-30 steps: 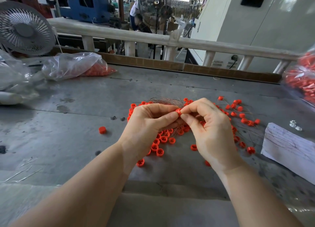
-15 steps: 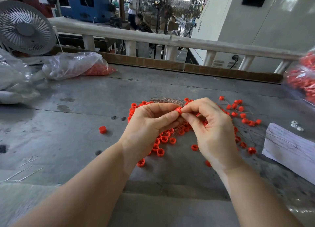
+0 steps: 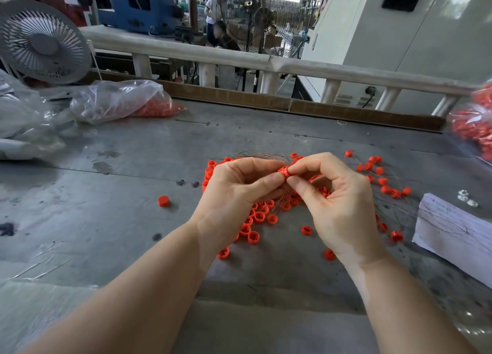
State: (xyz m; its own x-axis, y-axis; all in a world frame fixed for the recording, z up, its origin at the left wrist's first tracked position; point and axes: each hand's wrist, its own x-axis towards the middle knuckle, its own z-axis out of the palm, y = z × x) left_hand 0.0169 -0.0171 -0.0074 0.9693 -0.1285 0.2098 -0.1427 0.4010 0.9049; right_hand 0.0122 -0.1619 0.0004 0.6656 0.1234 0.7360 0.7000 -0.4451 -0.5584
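Left hand (image 3: 234, 194) and right hand (image 3: 343, 207) meet over the table (image 3: 106, 234). Each pinches the same red cap (image 3: 283, 173) between thumb and forefinger, the other fingers curled. The cap is held just above a pile of loose caps (image 3: 257, 216) mixed with thin wires (image 3: 262, 155). A stray cap (image 3: 163, 201) lies apart to the left, a sheet of paper (image 3: 452, 231) to the right, and a plastic bag (image 3: 119, 100) and fan (image 3: 45, 42) at far left.

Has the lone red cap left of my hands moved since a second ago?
No, the lone red cap stays put, below-left of the two dark spots.
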